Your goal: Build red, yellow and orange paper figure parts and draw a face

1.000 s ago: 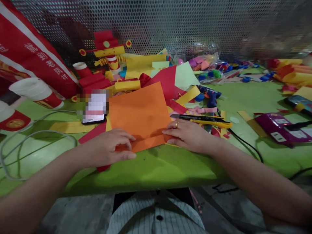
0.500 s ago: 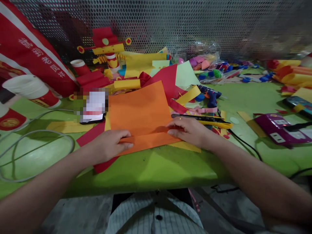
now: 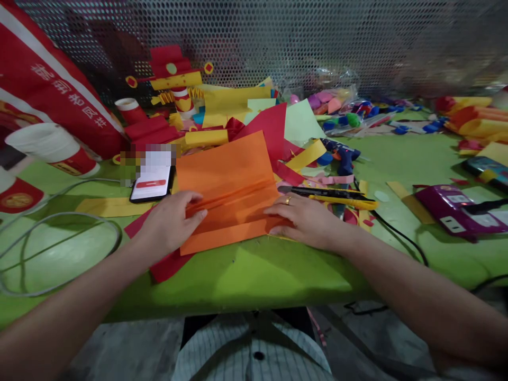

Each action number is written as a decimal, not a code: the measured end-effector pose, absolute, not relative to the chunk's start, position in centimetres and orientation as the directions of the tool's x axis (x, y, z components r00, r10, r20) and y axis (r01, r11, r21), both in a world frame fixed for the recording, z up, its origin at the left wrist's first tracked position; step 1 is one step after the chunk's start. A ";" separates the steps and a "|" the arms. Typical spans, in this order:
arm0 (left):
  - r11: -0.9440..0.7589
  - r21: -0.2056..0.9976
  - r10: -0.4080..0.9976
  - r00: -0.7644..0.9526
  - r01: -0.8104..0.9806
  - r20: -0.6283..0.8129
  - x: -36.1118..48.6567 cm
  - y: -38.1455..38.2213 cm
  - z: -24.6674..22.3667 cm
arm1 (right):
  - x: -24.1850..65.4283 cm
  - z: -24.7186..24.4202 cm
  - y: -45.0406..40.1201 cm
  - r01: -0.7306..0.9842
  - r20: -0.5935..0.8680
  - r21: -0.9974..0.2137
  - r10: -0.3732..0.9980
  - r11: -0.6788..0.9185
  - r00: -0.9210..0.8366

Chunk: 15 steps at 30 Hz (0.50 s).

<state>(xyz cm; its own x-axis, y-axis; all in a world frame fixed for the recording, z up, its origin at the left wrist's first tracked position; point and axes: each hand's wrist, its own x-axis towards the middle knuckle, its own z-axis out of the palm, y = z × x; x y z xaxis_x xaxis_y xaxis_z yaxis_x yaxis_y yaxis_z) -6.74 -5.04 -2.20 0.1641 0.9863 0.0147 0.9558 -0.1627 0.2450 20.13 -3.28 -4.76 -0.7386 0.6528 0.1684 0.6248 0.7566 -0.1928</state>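
A sheet of orange paper [image 3: 228,164] lies in front of me, with a raised crease across its middle and a folded strip along its near edge. My left hand [image 3: 172,217] grips its left side, fingers bent and thumb lying on the sheet. At the right side, my right hand [image 3: 304,217], with a ring on one finger, holds the paper near the folded strip. Its fingertips are on the sheet and the thumb is closer to me. Red paper [image 3: 170,267] sticks out from under the sheet by my left hand.
A phone [image 3: 153,177] lies left of the sheet. Paper cups [image 3: 53,148] and a cable [image 3: 117,233] are farther left. A yellow utility knife [image 3: 345,201] and a glue gun [image 3: 345,153] lie right, near a purple power strip [image 3: 456,209]. Coloured paper [image 3: 238,106] is piled behind.
My left hand has moved up along the sheet's left side, and the right hand has shifted slightly. A raised crease now shows across the middle of the orange paper.
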 end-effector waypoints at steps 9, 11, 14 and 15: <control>-0.414 0.037 0.909 0.415 0.910 -0.045 -4.0 -8.0 -2.5 | 20.3 -4.6 -3.3 0.584 0.168 -0.283 0.638 0.761 -0.751; -0.389 0.041 0.918 0.390 0.921 -0.064 -3.8 -8.1 -2.8 | 20.5 -4.9 -3.3 0.568 0.231 -0.268 0.625 0.778 -0.746; -0.427 0.017 0.903 0.428 0.904 -0.036 -3.9 -8.2 -3.3 | 20.6 -5.0 -3.3 0.516 0.257 -0.223 0.560 0.827 -0.787; -0.451 0.004 0.892 0.451 0.892 -0.025 -4.0 -8.3 -3.5 | 20.6 -5.0 -3.2 0.496 0.250 -0.212 0.537 0.842 -0.805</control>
<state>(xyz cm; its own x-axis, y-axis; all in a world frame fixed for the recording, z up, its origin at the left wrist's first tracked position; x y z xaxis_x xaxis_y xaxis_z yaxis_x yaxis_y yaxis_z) -4.03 -8.26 -3.46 0.4514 0.8920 -0.0253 0.8923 -0.4514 0.0038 20.62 -3.24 -5.05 -0.8055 0.5373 0.2501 0.4959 0.8421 -0.2118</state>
